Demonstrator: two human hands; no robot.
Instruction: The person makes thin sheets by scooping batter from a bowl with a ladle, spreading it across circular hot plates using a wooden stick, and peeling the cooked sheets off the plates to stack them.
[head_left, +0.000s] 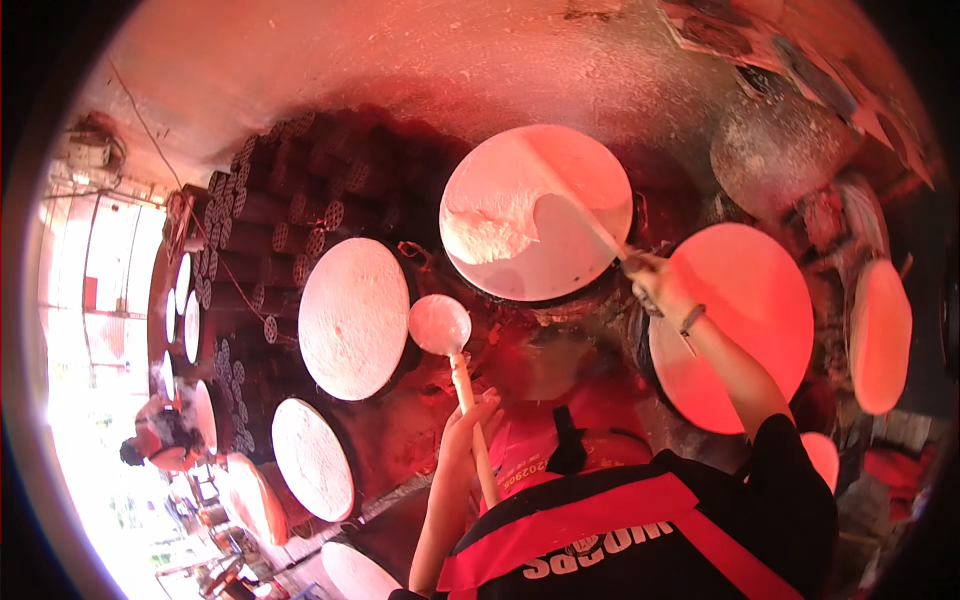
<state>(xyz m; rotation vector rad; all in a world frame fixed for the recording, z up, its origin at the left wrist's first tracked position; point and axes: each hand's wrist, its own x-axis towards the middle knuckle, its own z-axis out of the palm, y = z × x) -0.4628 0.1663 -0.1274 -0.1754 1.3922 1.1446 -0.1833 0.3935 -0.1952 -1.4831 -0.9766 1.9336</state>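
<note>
Mid-spreading: right hand [655,283] gripped a spatula [590,228] on the upper-centre disc [500,275]; left hand [468,425] clasped the ladle [441,326], likely needing 1 pour.

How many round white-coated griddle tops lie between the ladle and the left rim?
2: one griddle top directly left of the ladle, another below it. Further discs along the bright left edge are too washed out to count.

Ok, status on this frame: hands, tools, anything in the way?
Left hand grips ladle. Right hand holds spreader stick on round griddle, batter half spread. No obstruction seen.
</note>
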